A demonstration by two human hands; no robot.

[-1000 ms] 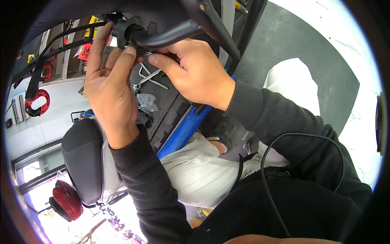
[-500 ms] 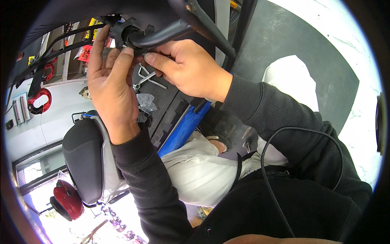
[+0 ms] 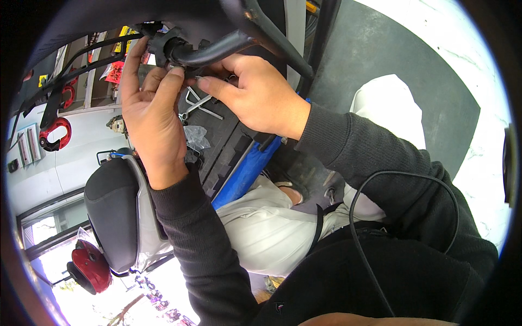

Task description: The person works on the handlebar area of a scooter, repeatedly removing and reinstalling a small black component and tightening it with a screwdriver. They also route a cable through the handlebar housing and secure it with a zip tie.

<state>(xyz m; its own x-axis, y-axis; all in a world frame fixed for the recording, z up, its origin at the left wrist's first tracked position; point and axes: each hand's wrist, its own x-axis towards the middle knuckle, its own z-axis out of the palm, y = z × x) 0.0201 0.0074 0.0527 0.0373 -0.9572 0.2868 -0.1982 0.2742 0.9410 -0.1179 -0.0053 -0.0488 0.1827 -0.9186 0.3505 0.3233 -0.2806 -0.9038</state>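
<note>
A black clamp fitting (image 3: pixel 163 44) encircles a bent black metal tube (image 3: pixel 217 48) at the upper middle. My left hand (image 3: pixel 155 119) is at the fitting from below, index finger raised along its left side and thumb pressed at its lower edge on a small part. Just right of it my right hand (image 3: pixel 261 95) is closed, thumb tip against a small silvery piece (image 3: pixel 197 80) under the tube, too small to name, perhaps a fastener. Black cables (image 3: pixel 87 54) run leftward from near the fitting.
A scooter with a grey-black seat (image 3: pixel 109 212) and a red helmet (image 3: pixel 89 266) are at lower left. Wrenches (image 3: pixel 206 108) and a plastic bag (image 3: pixel 197 136) lie below my hands by a blue padded bar (image 3: pixel 239 174). A frame tube (image 3: pixel 321 43) rises at right.
Both hands remain at the fitting with small finger shifts. The fitting and tube appear slightly lower and further left in view than a second ago.
</note>
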